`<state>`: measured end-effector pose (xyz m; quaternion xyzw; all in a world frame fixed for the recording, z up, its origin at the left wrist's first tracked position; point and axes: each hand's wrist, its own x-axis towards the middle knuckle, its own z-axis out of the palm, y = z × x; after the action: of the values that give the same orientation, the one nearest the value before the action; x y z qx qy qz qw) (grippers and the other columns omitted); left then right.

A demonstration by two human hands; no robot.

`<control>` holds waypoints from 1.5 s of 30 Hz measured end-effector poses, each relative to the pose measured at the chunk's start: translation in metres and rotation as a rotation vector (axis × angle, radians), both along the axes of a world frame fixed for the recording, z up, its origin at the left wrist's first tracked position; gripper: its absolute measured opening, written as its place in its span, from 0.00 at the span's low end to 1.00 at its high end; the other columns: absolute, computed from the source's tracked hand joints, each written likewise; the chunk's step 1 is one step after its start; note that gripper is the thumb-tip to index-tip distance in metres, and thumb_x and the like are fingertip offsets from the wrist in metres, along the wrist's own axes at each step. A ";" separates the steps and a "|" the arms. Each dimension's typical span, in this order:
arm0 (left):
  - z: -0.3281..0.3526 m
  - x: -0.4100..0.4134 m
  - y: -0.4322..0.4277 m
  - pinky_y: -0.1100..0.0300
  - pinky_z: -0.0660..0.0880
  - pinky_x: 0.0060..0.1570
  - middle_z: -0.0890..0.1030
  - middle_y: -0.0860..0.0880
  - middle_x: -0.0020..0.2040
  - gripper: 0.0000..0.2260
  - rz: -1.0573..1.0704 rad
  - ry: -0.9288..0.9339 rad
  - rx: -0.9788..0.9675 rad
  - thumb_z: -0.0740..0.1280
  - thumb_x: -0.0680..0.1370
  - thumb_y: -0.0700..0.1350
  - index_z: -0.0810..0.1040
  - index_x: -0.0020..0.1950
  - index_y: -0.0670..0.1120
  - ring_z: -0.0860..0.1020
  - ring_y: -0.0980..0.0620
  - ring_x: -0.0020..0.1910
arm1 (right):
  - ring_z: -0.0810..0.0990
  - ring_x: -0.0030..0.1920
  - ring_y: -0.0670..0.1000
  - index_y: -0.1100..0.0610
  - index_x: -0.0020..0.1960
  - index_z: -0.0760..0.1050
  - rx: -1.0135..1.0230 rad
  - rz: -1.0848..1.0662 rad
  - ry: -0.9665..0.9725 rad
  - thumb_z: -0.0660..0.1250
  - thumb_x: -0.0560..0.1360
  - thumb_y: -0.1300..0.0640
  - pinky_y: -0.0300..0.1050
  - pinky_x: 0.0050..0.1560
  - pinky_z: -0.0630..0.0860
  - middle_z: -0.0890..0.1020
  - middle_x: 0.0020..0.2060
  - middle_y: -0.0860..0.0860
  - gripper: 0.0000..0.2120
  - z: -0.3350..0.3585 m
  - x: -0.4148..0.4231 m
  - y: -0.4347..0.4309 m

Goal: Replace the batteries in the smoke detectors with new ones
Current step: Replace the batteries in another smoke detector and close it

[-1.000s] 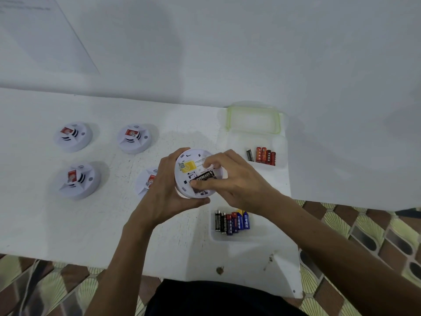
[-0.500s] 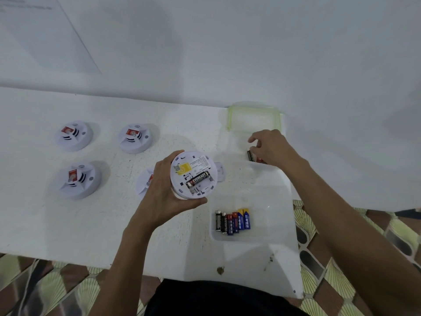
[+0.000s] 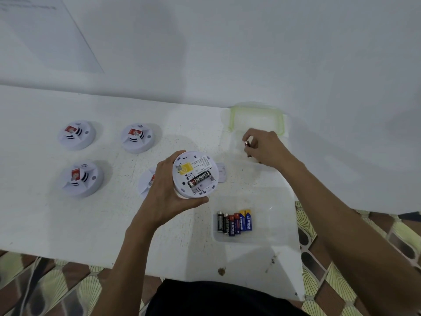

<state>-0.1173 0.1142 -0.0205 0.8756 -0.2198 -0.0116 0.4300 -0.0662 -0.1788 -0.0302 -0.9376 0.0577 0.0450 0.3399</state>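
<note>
Seen from the head camera, a white table [image 3: 68, 224] with a speckled, slightly worn top runs along a plain white wall. The landmark is the round white plastic smoke detector [image 3: 195, 174] lifted above the table's middle, turned back-up. The left hand [image 3: 167, 195] grasps it around the rim, thumb under its near edge and fingers wrapped behind its left side. Its open battery bay holds one black Eveready battery [image 3: 199, 178] lying at a slant, with an empty slot beside it; a yellow label [image 3: 185, 168] sits just above the battery.

Behind the detector to the right, the right hand [image 3: 265, 148] hovers over a clear container with a green rim [image 3: 232, 117], fingers pinched shut on a small reddish battery [image 3: 247, 145] that is mostly hidden by the fingertips. Just right of the detector a small flat white cover [image 3: 221, 172] lies on the table. Nearer than the detector and to its right, a shallow clear tray [image 3: 273, 224] holds a row of batteries [image 3: 234, 222], black, red and blue, lying side by side and touching.

Left of the detector, three more white domed detectors [image 3: 77, 134] [image 3: 136, 137] [image 3: 82, 179] rest face-up and well apart, each with a red tag. A fourth [image 3: 148, 181] is partly blocked by the left hand. Below the table edge, patterned floor tiles [image 3: 341, 281] show.
</note>
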 end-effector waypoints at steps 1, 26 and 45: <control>0.003 -0.001 -0.001 0.69 0.64 0.58 0.64 0.72 0.60 0.39 0.006 -0.011 -0.011 0.72 0.59 0.66 0.60 0.67 0.64 0.66 0.69 0.60 | 0.80 0.34 0.47 0.53 0.53 0.76 0.096 -0.057 -0.061 0.69 0.75 0.61 0.44 0.32 0.79 0.82 0.37 0.51 0.07 0.007 -0.006 0.005; 0.030 -0.006 -0.022 0.80 0.61 0.57 0.62 0.81 0.59 0.33 -0.011 -0.103 -0.118 0.68 0.64 0.69 0.56 0.64 0.68 0.64 0.79 0.59 | 0.80 0.59 0.52 0.62 0.51 0.77 0.633 -0.175 -0.516 0.70 0.75 0.62 0.42 0.46 0.83 0.79 0.55 0.55 0.06 0.012 -0.111 0.124; 0.008 -0.009 0.013 0.57 0.67 0.68 0.68 0.53 0.68 0.36 0.064 -0.019 -0.259 0.69 0.64 0.71 0.59 0.67 0.67 0.68 0.58 0.66 | 0.81 0.53 0.46 0.65 0.52 0.81 0.477 -0.024 -0.635 0.67 0.77 0.61 0.37 0.43 0.83 0.79 0.55 0.57 0.08 0.013 -0.103 0.154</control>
<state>-0.1265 0.1273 -0.0121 0.8193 -0.1954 0.0388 0.5376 -0.1696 -0.0253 -0.0173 -0.7987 -0.0513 -0.2392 0.5498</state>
